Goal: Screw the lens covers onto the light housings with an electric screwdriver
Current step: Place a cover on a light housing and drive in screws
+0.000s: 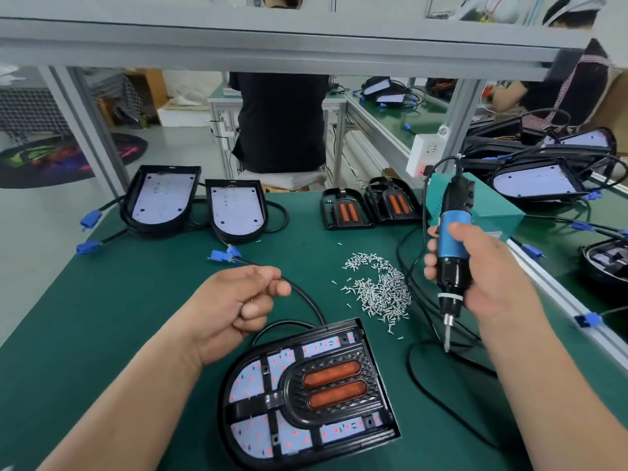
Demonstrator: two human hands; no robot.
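Note:
A black light housing [307, 392] with its lens cover with two orange strips lies on the green mat in front of me. My left hand [234, 307] pinches the housing's black cable [306, 297], which ends in a blue connector [222, 255]. My right hand [482, 266] grips the blue and black electric screwdriver [453, 246] upright, its bit [447, 338] pointing down just right of the housing. A pile of small silver screws [377, 287] lies between my hands.
Two open housings [163, 198] [234, 210] with white boards sit at the back left, two loose lens covers [346, 209] [394, 198] at the back middle. A teal box [492, 212] and more housings [540, 178] stand right. A person in black stands beyond the bench.

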